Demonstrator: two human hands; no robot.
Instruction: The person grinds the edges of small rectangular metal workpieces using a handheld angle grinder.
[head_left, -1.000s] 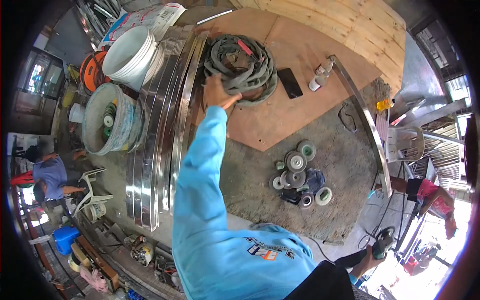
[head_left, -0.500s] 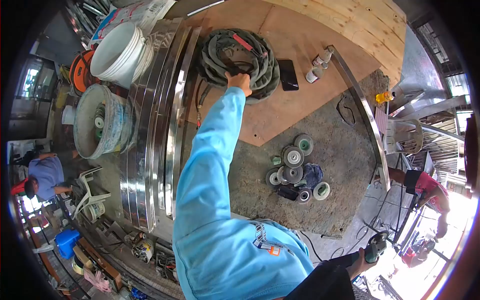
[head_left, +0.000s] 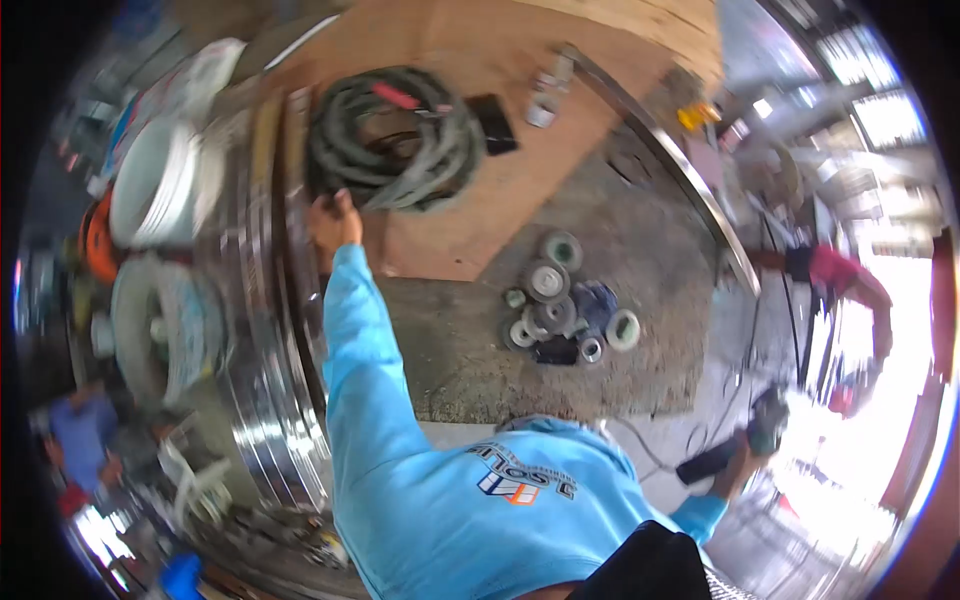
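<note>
My left hand [head_left: 335, 222] is stretched out, blurred by motion, at the lower left of a coiled dark hose or cable [head_left: 455, 165] with a red piece on top. It lies over the spot where a loose end leaves the coil, beside the long shiny metal bars [head_left: 262, 400]; I cannot tell whether its fingers grip that end. Low at the right, my right hand [head_left: 742, 468] is wrapped round an angle grinder [head_left: 768, 420]. Several grinding discs [head_left: 548, 282] lie in a cluster on the worn tabletop [head_left: 440, 350], along with a dark crumpled cloth [head_left: 597, 305].
A dark phone-like slab [head_left: 493, 125] and small bottles [head_left: 543, 105] sit on the brown board [head_left: 430, 250]. A bent metal strip [head_left: 665, 150] runs along the right. White buckets [head_left: 150, 185] stand at left. One person [head_left: 85, 435] is at left, another [head_left: 845, 275] at right.
My left hand has moved from the coil's lower edge leftward and down, toward the metal bars. The whole view has shifted and blurred. My right hand still has the grinder.
</note>
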